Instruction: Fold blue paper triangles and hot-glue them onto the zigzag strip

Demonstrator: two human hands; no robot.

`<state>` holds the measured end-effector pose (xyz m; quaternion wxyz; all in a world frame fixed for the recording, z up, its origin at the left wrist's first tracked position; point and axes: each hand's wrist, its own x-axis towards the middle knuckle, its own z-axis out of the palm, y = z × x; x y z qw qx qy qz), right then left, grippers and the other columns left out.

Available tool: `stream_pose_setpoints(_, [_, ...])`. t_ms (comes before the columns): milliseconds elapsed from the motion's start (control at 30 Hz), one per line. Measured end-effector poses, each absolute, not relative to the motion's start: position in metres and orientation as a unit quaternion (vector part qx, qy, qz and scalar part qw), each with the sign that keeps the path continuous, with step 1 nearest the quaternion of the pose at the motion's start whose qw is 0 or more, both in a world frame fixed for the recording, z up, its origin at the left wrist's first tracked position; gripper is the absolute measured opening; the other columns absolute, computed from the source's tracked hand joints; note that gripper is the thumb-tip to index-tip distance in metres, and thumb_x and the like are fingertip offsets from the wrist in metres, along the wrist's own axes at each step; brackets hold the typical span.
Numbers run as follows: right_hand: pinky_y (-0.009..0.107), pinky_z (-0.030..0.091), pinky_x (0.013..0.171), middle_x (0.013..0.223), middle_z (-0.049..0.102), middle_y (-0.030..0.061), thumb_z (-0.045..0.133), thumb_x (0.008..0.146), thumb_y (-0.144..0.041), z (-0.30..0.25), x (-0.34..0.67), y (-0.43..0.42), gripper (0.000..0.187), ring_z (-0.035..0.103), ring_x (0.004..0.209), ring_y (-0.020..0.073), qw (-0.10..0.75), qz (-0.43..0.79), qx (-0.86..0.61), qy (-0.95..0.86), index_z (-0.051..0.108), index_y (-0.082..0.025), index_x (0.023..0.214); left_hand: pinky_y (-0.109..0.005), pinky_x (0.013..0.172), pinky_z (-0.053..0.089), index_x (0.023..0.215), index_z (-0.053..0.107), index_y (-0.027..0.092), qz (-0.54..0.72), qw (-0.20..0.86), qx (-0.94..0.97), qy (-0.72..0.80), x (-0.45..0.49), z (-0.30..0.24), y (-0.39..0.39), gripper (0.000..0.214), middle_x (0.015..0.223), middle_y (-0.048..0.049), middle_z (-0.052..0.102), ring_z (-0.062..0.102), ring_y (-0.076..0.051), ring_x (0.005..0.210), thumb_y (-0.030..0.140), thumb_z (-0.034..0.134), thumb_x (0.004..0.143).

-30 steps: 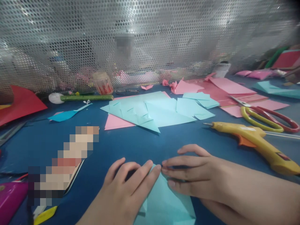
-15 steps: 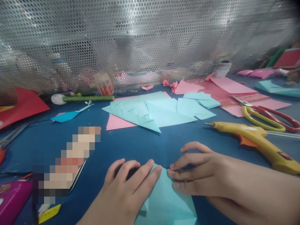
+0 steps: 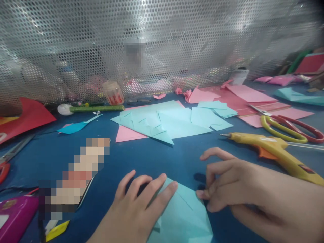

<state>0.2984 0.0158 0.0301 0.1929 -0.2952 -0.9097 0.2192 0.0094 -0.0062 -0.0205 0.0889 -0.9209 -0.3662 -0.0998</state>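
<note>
A folded light-blue sheet of paper (image 3: 186, 216) with crease lines lies on the table at the bottom centre. My left hand (image 3: 141, 202) rests on its left side, fingers spread and one fingertip pressing near the top corner. At the paper's right edge, the curled fingers of my right hand (image 3: 230, 185) pinch the border, with the other fingers raised. Part of the sheet is hidden under my left hand and below the frame.
Beyond my hands lie more light-blue sheets (image 3: 174, 119) over pink paper (image 3: 129, 134). A yellow glue gun (image 3: 268, 143) and scissors (image 3: 283, 128) are at right. A blurred-out object (image 3: 78, 172) and a purple object (image 3: 19, 216) are at left. Perforated metal (image 3: 162, 33) stands behind the blue table.
My right hand has shifted from the paper's top corner down along its right edge, and its fingers have curled. A crease near the top is now uncovered. My left hand stays nearly in place.
</note>
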Motion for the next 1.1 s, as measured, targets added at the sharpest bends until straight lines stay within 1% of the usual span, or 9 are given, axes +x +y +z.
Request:
stream_pose_setpoints(200, [0.032,0.054,0.070,0.072,0.071,0.0015,0.048,0.092,-0.013,0.025,0.280,0.020,0.028,0.064,0.067,0.0170,0.250,0.194,-0.367,-0.875,0.073,-0.021,0.101,-0.040,0.109,0.048,0.160,0.027,0.025,-0.065,0.088,-0.937,-0.332,0.006,-0.026,-0.003,0.066,0.156,0.0003,0.049,0.048,-0.023,0.141,0.047,0.045,0.100])
stream_pose_setpoints(333, [0.026,0.055,0.063,0.083,0.069,0.0021,0.068,0.083,-0.016,0.015,0.261,0.015,0.038,0.067,0.073,0.0171,0.230,0.210,-0.440,-0.842,0.069,-0.021,0.121,-0.037,0.111,0.046,0.151,0.044,0.019,-0.095,0.117,-0.939,-0.309,0.004,-0.031,-0.001,0.055,0.159,-0.0021,0.045,0.047,-0.022,0.142,0.036,0.050,0.099])
stream_pose_setpoints(433, [0.024,0.056,0.066,0.082,0.068,0.0009,0.067,0.076,-0.008,0.006,0.254,0.007,0.049,0.067,0.072,0.0154,0.224,0.249,-0.444,-0.831,0.069,-0.021,0.122,-0.037,0.113,0.043,0.139,0.054,0.016,-0.144,0.107,-0.941,-0.286,0.004,-0.033,0.001,0.051,0.159,-0.0046,0.045,0.040,-0.022,0.147,0.011,0.047,0.090])
stream_pose_setpoints(500, [0.021,0.055,0.063,0.077,0.066,-0.0009,0.063,0.074,-0.007,0.003,0.253,0.004,0.048,0.064,0.066,0.0133,0.248,0.262,-0.444,-0.820,0.070,-0.022,0.119,-0.036,0.112,0.045,0.135,0.057,0.016,-0.155,0.106,-0.941,-0.281,0.005,-0.032,0.001,0.050,0.157,-0.0043,0.049,0.042,-0.022,0.146,0.009,0.044,0.088])
stream_pose_setpoints(633, [0.018,0.052,0.058,0.071,0.064,-0.0031,0.059,0.078,-0.006,0.000,0.256,0.007,0.034,0.061,0.059,0.0105,0.327,0.249,-0.421,-0.809,0.073,-0.024,0.104,-0.038,0.104,0.052,0.135,0.058,0.019,-0.105,0.149,-0.934,-0.306,0.009,-0.020,-0.004,0.044,0.151,-0.0055,0.055,0.054,-0.024,0.136,0.011,0.043,0.095])
stream_pose_setpoints(767, [0.019,0.055,0.065,0.079,0.069,0.0015,0.052,0.085,-0.002,-0.001,0.263,0.016,0.032,0.067,0.069,0.0123,0.365,0.211,-0.378,-0.824,0.074,-0.023,0.094,-0.032,0.097,0.055,0.150,0.045,0.023,-0.072,0.187,-0.927,-0.317,0.011,-0.008,-0.006,0.050,0.151,-0.0007,0.054,0.060,-0.019,0.129,0.014,0.040,0.101])
stream_pose_setpoints(900, [0.020,0.056,0.070,0.084,0.070,0.0049,0.055,0.092,-0.006,0.003,0.269,0.021,0.028,0.069,0.076,0.0140,0.296,0.233,-0.337,-0.863,0.077,-0.021,0.099,-0.027,0.096,0.054,0.149,0.047,0.022,-0.053,0.169,-0.934,-0.309,0.008,-0.003,-0.004,0.046,0.150,0.0052,0.054,0.061,-0.016,0.127,0.020,0.039,0.103])
stream_pose_setpoints(1000, [0.018,0.055,0.071,0.087,0.069,0.0061,0.063,0.099,-0.025,0.010,0.272,0.022,0.017,0.068,0.076,0.0130,0.237,0.291,-0.314,-0.872,0.078,-0.019,0.104,-0.028,0.096,0.054,0.147,0.050,0.022,-0.034,0.183,-0.936,-0.300,0.006,-0.001,-0.003,0.045,0.150,0.0052,0.055,0.062,-0.015,0.125,0.024,0.029,0.107])
stream_pose_setpoints(1100, [0.019,0.055,0.076,0.090,0.068,0.0080,0.049,0.105,-0.048,0.018,0.275,0.022,0.042,0.067,0.079,0.0141,0.202,0.334,-0.302,-0.870,0.078,-0.018,0.105,-0.028,0.092,0.055,0.147,0.050,0.021,-0.034,0.190,-0.936,-0.293,0.006,-0.003,-0.003,0.056,0.149,0.0055,0.056,0.063,-0.016,0.123,0.046,0.015,0.111])
